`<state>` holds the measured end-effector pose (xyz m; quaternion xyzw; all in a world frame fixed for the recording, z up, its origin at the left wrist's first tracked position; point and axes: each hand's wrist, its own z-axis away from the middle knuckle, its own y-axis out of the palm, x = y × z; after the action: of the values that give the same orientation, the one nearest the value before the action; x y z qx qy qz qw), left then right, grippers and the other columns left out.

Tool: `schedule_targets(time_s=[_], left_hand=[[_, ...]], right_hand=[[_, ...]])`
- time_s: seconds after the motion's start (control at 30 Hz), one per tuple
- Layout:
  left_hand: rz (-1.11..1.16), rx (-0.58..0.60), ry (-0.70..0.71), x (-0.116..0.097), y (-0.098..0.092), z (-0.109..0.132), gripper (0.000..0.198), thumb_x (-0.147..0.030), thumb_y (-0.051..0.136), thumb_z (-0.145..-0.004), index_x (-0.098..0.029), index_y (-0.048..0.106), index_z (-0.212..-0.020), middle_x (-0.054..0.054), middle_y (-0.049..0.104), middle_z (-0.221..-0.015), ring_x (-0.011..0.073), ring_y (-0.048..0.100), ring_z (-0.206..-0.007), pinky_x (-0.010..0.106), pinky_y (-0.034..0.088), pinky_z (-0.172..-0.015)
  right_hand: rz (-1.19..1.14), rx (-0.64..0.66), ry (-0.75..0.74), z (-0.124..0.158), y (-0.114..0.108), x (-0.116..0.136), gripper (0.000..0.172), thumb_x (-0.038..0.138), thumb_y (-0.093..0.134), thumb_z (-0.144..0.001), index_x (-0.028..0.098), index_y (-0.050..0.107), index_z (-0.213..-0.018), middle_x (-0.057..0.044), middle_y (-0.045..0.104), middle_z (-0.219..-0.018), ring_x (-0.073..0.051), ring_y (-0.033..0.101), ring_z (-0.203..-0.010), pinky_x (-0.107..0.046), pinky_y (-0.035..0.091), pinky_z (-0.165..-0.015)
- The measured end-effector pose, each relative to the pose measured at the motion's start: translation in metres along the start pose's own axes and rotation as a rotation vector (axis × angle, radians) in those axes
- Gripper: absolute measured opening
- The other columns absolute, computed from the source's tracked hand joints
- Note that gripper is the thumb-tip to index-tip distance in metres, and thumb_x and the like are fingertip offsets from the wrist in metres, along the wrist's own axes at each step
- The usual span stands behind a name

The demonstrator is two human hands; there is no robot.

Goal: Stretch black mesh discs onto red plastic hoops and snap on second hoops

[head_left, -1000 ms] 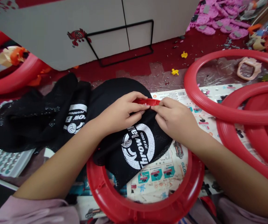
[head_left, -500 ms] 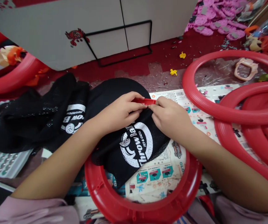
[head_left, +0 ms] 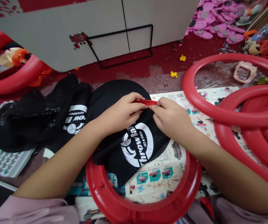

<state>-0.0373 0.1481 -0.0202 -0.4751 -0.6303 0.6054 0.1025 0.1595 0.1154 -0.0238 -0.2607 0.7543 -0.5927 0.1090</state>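
the black mesh net (head_left: 134,146) with a white round logo lies over the far half of a red plastic ring (head_left: 143,202), which rests on a printed paper sheet (head_left: 162,174) just in front of the person. in the head view, the only view here, the left hand (head_left: 119,113) and the right hand (head_left: 171,118) meet at the far rim of the ring, where a short piece of red rim shows between them. the fingers of both hands are pressed together in a pinch: each thumb and forefinger grip the edge of the net against the rim, fingertips nearly touching each other. whether the mesh is already hooked on the rim there, i cannot tell, the fingers hide it.

to the left lies a pile of more black nets (head_left: 38,118), touching the one in work. to the right are several more red rings (head_left: 241,109), overlapping. behind stands a white cabinet (head_left: 101,31), with small yellow parts (head_left: 174,74) on the red floor.

in my judgement, the net edge could slip off the rim if one pinch loosens, because the mesh looks loose and slack. pulling too hard may stretch or tear the holes. the ring is not held down, so it may also slide on the smooth paper.
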Motion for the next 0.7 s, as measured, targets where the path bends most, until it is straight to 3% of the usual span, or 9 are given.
schedule_targets(time_s=[0.4, 0.7], left_hand=[[0.031, -0.024, -0.002, -0.003, -0.0035, 0.0016, 0.026, -0.013, 0.045, -0.09, -0.016, 0.062, -0.11, 0.013, 0.055, -0.117, 0.0214, 0.056, -0.112, 0.04, 0.05, -0.097], [-0.039, -0.002, 0.034, -0.0001, -0.0001, -0.0001, 0.028, -0.018, 0.045, -0.092, -0.015, 0.069, -0.104, 0.014, 0.056, -0.115, 0.0229, 0.058, -0.106, 0.04, 0.052, -0.089]], right_hand=[[-0.065, -0.08, -0.026, 0.0009, 0.0032, -0.0023, 0.035, 0.015, 0.036, -0.092, 0.012, 0.071, -0.094, -0.01, 0.059, -0.082, -0.019, 0.048, -0.076, -0.03, 0.035, -0.065], [0.046, 0.039, -0.019, -0.0004, 0.0016, -0.0012, 0.03, 0.014, 0.04, -0.092, 0.015, 0.069, -0.088, -0.01, 0.058, -0.083, -0.019, 0.046, -0.074, -0.03, 0.029, -0.059]])
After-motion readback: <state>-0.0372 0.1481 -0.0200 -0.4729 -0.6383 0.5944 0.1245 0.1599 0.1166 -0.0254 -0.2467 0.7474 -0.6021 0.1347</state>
